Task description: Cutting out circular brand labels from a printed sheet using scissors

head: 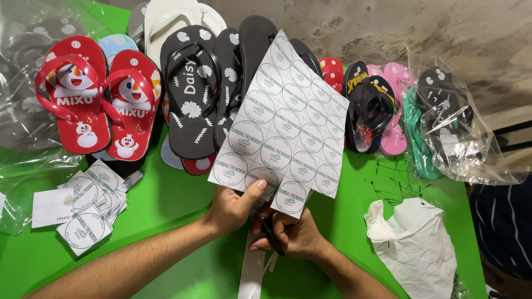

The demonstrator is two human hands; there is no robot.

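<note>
From the head camera, the left hand (233,207) pinches the lower edge of a white sheet of round printed labels (285,119), thumb on the front face and fingers behind, so the sheet stands tilted up above the middle of the green table (172,202). The right hand (291,235) sits just beside and slightly below the left one, closed round the handles of dark scissors (271,235), whose blades meet the bottom of the sheet where one label hangs lower than the rest; how far apart the blades are cannot be told. A narrow white paper strip (252,274) hangs down below the hands toward the near edge of the table. Near the left edge lies a loose pile of cut label squares (88,207). Along the far edge runs a row of flip-flops: a red pair with snowman pictures (100,105) toward the far left corner, partly on clear plastic wrap (25,83), then a black pair with white flower marks (191,88) leaning on further black and white soles behind the sheet, then a black and red pair (368,108), a pink pair (394,111), a teal sole (418,138) and a dark pair inside a clear bag (460,127) toward the far right corner. A crumpled white plastic bag (415,246) lies near the right edge, well apart from both hands.
</note>
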